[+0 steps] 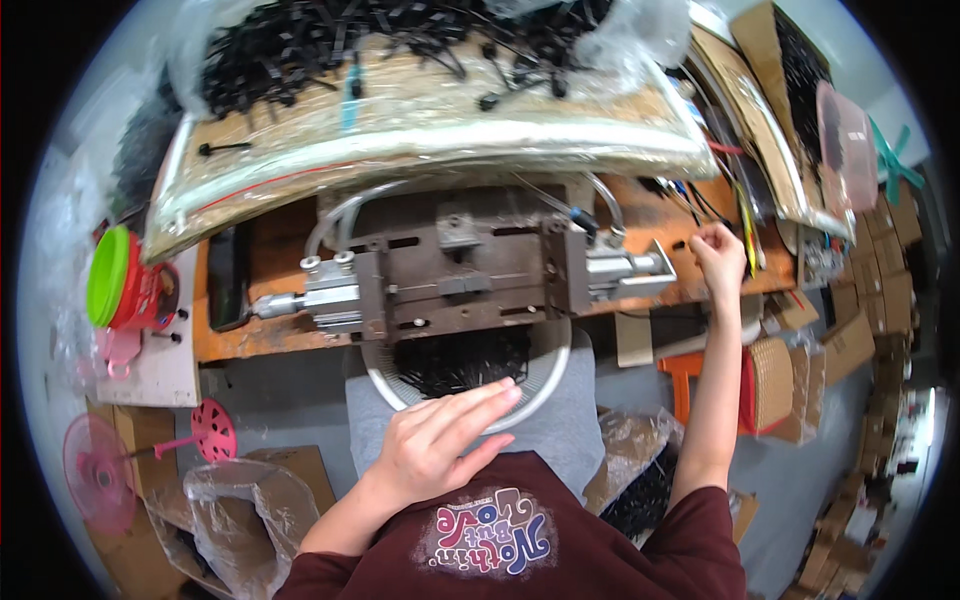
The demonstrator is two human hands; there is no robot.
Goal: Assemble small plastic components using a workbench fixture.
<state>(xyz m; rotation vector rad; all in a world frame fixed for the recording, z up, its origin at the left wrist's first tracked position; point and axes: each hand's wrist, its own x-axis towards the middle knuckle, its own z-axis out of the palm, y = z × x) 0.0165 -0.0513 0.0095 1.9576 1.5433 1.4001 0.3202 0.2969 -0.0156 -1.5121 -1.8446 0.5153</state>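
My left hand is held over the near rim of a pale round basket on my lap, fingers stretched out and thumb apart, with nothing in it. Thin black parts fill the basket. To the right, my right hand is closed above the wooden bench, fingertips pinched together; whatever they may hold is too small to make out. A small black piece shows just left of those fingertips. Between the hands sits a dark metal fixture with a pneumatic cylinder on its left and another cylinder on its right.
Behind the fixture, a plastic-wrapped shelf carries a heap of black stemmed parts. Air hoses arch over the fixture. A green-and-red bucket stands at left, above a pink fan. Cables run near my right hand.
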